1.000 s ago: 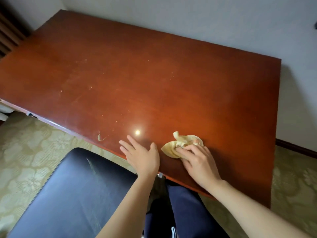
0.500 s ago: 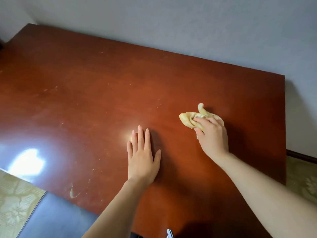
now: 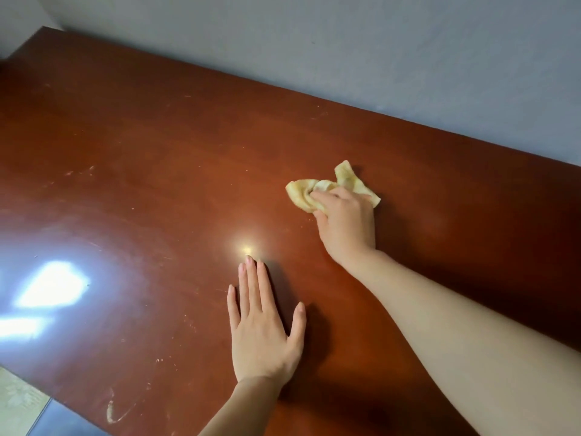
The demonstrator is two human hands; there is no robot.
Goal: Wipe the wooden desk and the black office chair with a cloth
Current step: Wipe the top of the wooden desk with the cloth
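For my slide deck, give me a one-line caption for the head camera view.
Right hand grips a crumpled yellow cloth on the wooden desk while the left hand rests flat.

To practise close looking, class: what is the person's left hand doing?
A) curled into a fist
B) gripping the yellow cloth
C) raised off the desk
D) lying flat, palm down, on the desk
D: the left hand lies flat on the desk, fingers straight, while the right hand grips the cloth.
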